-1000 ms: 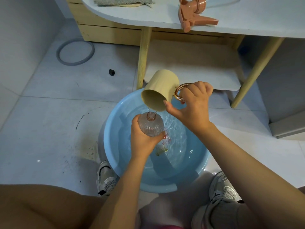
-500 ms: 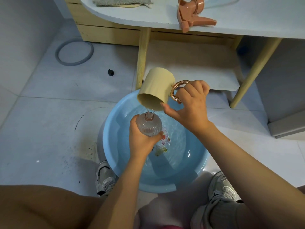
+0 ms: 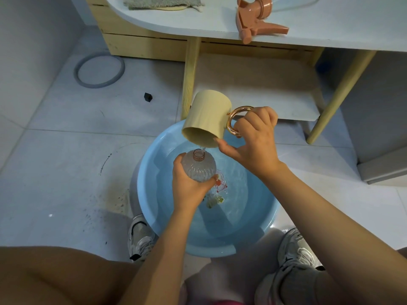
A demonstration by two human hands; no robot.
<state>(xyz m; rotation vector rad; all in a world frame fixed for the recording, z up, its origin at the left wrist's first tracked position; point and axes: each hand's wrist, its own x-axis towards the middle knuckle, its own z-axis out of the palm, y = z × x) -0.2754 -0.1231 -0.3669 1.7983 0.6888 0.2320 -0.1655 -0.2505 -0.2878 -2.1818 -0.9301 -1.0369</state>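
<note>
The right hand (image 3: 255, 142) still hooks its fingers through the gold handle of the beige cup (image 3: 209, 114), tipped as before. A thin stream falls into the clear bottle (image 3: 198, 168), gripped by the left hand (image 3: 187, 188) above the blue basin (image 3: 211, 253). Nothing has visibly shifted.

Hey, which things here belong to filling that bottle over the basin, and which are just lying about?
In use: left hand gripping the clear bottle; right hand tipping the beige mug, water running into the bottle's neck; blue basin underneath.
Lying about: peach spray head and grey cloth on the table; grey ring and small black piece on the floor.
</note>
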